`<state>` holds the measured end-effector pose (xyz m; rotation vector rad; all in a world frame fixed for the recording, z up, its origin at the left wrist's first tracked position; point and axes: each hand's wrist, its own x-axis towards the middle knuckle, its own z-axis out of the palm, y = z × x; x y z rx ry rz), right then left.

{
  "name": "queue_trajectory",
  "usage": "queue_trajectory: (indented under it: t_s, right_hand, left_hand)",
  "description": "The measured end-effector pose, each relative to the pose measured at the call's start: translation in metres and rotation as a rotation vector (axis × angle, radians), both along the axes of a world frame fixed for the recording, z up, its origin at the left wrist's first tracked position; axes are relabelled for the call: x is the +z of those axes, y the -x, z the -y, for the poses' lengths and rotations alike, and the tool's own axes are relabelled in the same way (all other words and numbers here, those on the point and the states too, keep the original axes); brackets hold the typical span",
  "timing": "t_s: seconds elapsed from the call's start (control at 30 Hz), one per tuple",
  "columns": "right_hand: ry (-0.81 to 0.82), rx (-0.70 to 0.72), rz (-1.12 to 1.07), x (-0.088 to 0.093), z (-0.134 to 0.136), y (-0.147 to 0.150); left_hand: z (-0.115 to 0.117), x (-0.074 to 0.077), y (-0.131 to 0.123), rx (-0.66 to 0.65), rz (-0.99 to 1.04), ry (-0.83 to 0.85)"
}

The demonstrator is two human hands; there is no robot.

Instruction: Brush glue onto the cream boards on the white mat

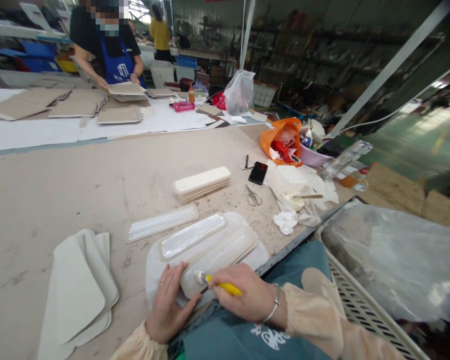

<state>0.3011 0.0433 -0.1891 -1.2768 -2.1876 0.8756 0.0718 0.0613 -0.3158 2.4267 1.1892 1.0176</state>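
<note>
My right hand (243, 291) is closed around a yellow-handled brush (228, 288). Its whitish tip touches the near end of a long, round-cornered panel (221, 257) with a wet, glossy coat. My left hand (171, 298) lies at that panel's left end, fingers stretched and thumb along the near edge. Under the panel is a white rounded sheet (154, 270). Beside it on the sheet lies a second panel (193, 236) with a shiny white coat, and another coated panel (163, 223) is just beyond. Farther off sits a stack of similar panels (202, 181).
Fanned pale boards (80, 285) lie at the left. Scissors (254, 196), a phone (258, 173), a white container (290, 182) with a stick across it and an orange bag (281, 142) stand to the right. A co-worker (114, 55) holds boards across the table.
</note>
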Motion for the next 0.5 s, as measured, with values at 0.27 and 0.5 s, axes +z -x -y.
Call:
queue_trajectory:
  t_s: [0.27,0.5]
  right_hand:
    - [0.626,-0.389,-0.542,-0.028,-0.012,-0.001]
    - [0.494,-0.437,-0.372,-0.013,-0.012,-0.023]
  left_hand:
    - [0.005,0.01,-0.001,-0.008,0.007,0.097]
    - [0.004,0.01,-0.002,-0.009,0.013,0.103]
